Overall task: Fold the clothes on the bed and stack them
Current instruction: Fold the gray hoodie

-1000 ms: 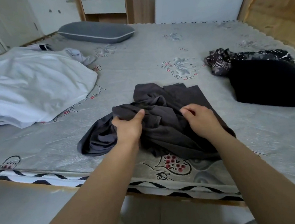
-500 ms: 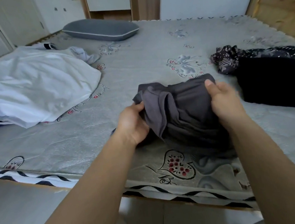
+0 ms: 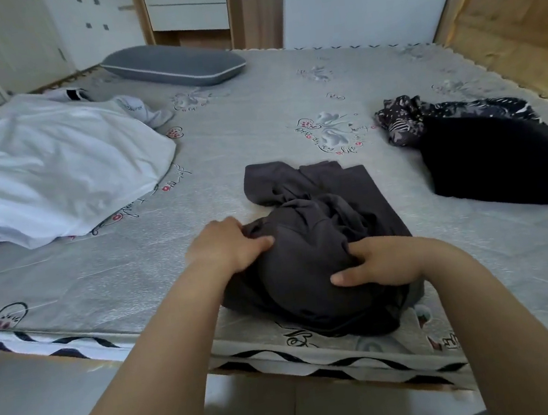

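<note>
Garment: the dark grey garment [image 3: 321,236] lies bunched at the near edge of the bed [image 3: 255,123], about 6 o'clock in the view, one flap spread flat toward 12 o'clock
Left hand: the left hand [image 3: 225,247] rests on the garment's 9 o'clock side, fingers curled into the cloth and thumb laid along a ridge, gripping a fold
Right hand: the right hand [image 3: 379,263] sits on the 4 o'clock side, fingers dug in and thumb pointing to 9 o'clock, holding the bundle down
Change: half a second ago both hands held the garment lifted and stretched between them; now it is back on the mattress in a heap, hands lower and nearer the bed edge
Meaning: the garment looks set down for arranging, not yet folded; it probably needs smoothing flat first
Other clothes: a white pile [image 3: 47,173] at 10 o'clock, a black garment [image 3: 508,158] with a patterned piece [image 3: 403,119] at 2 o'clock, all unfolded, no stack yet
Pillow: grey pillow [image 3: 172,64] at 12 o'clock
</note>
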